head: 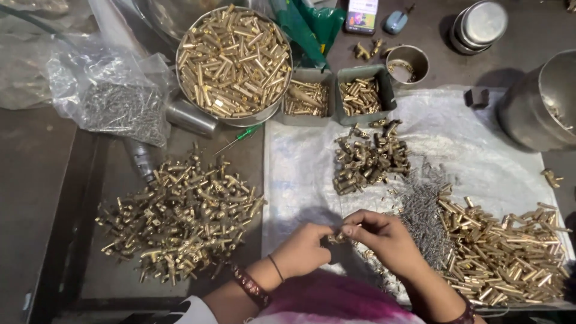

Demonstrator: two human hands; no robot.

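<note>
Dark and worn, our bench [36,180] holds a white sheet [300,174], and we will tell where everything sits from that sheet.

Our hands meet at the near edge of the sheet. Our left hand [305,249] is curled shut, and our right hand [384,237] is curled too. Together they pinch a small brass part [337,236] between the fingertips. The part is so small and so hidden by fingers that we cannot tell its shape well. It seems to lie sideways, from one hand to the other. Both hands touch it, so neither is nearer.

On the sheet, just right of our right hand, lie thin grey pins [423,216]. Past them, at the sheet's right end, is a heap of brass tubes [510,252]. In the middle of the sheet, away from us, sits a small heap of brass bits [369,159].

Left of the sheet, on the bare bench, is a big heap of brass pieces [180,216]. At the far edge of the sheet stand two grey trays [336,93] with more brass inside. Next to them, to the left, is a round pan [234,60] full of tubes. A clear bag [114,96] of pins lies further left. A big steel pot [540,102] stands off the sheet's far right corner.
</note>
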